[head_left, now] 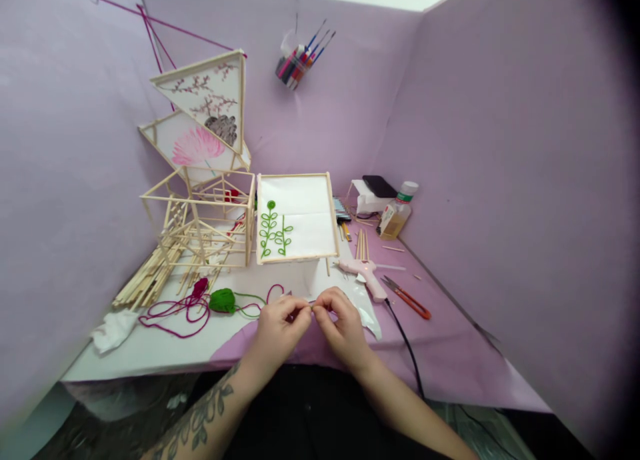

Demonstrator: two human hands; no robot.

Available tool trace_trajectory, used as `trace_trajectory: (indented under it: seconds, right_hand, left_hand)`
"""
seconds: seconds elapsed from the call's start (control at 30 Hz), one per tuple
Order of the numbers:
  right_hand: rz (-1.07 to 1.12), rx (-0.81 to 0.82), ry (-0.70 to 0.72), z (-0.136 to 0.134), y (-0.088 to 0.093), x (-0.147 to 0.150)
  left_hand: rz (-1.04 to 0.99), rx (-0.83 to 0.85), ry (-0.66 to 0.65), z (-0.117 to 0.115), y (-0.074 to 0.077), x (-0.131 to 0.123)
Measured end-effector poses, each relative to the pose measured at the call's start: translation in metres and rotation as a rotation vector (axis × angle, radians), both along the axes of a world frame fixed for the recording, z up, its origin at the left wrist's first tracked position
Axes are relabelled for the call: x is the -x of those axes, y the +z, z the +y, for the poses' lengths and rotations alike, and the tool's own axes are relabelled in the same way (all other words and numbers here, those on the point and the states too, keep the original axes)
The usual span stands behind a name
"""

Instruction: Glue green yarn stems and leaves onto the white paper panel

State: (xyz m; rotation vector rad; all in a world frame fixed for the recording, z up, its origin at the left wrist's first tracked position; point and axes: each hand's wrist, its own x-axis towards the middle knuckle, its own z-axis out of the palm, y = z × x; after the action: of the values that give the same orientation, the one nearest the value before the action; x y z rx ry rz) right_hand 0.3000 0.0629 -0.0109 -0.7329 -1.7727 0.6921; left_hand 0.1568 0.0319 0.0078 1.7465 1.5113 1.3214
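- lilac paper walls close in a table [450, 353] covered in lilac, with a white sheet over its left part.
- your left hand [277, 330] and right hand [343, 327] meet at the near edge, fingertips almost touching.
- both pinch something small between them; it is too small to make out, though a maroon yarn [175, 308] end curls up to your left fingers.
- the rest of that yarn lies in loose loops to the left of your hands, beside a green yarn [223, 301] ball.
- just beyond your hands stands a frame [296, 217] with white paper and green stems worked on it.
- a glue gun [365, 273] lies just right of your right hand, snips [407, 298] beyond it.
- left of the frame, a stick lantern [200, 223] carries painted panels [205, 123], with loose sticks [145, 280] at its foot.
- a bottle [396, 213] stands at the far right; pens [300, 60] hang on the back wall.
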Motion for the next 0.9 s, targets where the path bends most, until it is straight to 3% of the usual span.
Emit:
trace_trajectory:
  seconds: [0.1,0.17,0.27,0.37,0.47,0.57,0.77,0.9]
  right_hand:
    - [-0.016,0.015,0.022,0.005,0.001,-0.006]
    - [-0.04,0.025,-0.056,0.018,0.003,-0.02]
    - [-0.216,0.061,-0.422,0.047,0.003,-0.052]
    - [-0.646,0.132,-0.683,0.073,0.002,-0.08]
    - [-0.925,0.253,-0.702,0.085,-0.001,-0.09]
    - [-0.992,0.322,-0.676,0.088,-0.005,-0.087]
    - [-0.976,0.349,-0.686,0.092,-0.011,-0.078]
    - [-0.794,0.385,-0.685,0.095,-0.021,-0.079]
  left_hand:
    - [0.038,-0.025,0.003,-0.001,-0.003,0.003]
    - [0.047,-0.043,0.001,0.0,-0.004,0.006]
    - [0.05,-0.064,0.003,0.001,-0.008,0.01]
    - [0.049,-0.074,0.001,0.004,-0.012,0.011]
    - [0.041,-0.079,-0.004,0.004,-0.015,0.01]
    - [0.045,-0.095,-0.01,0.002,-0.016,0.01]
    - [0.078,-0.132,0.002,-0.001,-0.021,0.014]
    - [0.089,-0.164,-0.014,-0.001,-0.023,0.016]
